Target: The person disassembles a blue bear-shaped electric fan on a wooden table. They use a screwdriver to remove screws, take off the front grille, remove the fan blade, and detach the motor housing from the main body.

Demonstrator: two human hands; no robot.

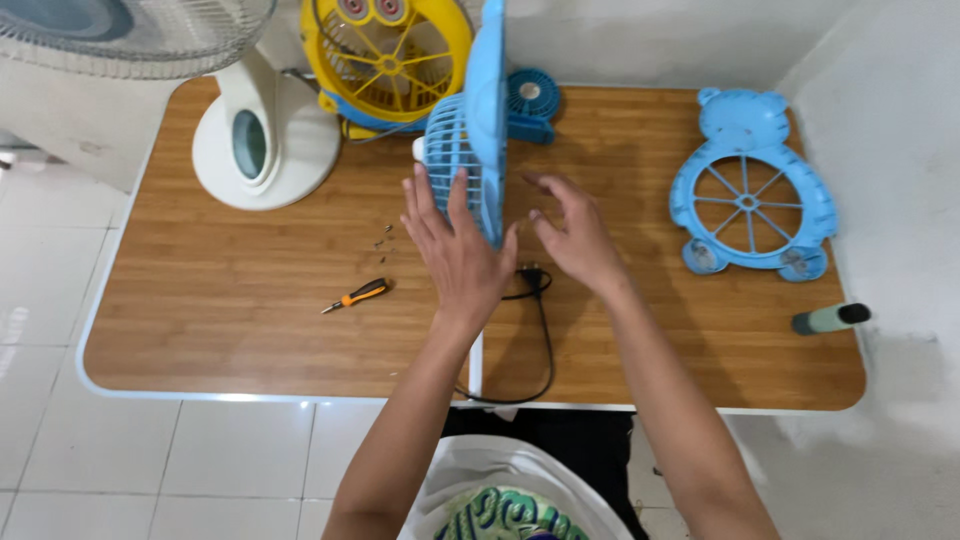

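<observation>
Blue plastic fan (478, 150) is standing upright on edge on the wooden table (250, 290), seen almost edge-on, and I am steadying it with both hands. My left hand (455, 245) is lying flat against the ribbed rear grille, fingers (430, 200) spread wide and pointing away from me, palm touching the plastic. My right hand (572, 235) is hovering on the other side of the fan body with its fingers loosely curled and half open; I cannot tell whether the fingertips are touching the front face.

Just below my right palm a black power cord (540, 330) with its plug is trailing toward the near table edge. Left of my left fingers a few small screws (384, 237) are lying loose, and nearer to me than those an orange-handled screwdriver (357, 295) is resting on the wood.

Well right of my right fingers a blue bear-shaped grille (750, 190) is lying flat, and a green and black marker (830, 318) is sitting by the table's right edge. Beyond my fingertips a yellow fan (390, 60) and a small dark blue fan (530, 100) are standing at the back. Far left, a white fan base (262, 145) is sitting on the table.
</observation>
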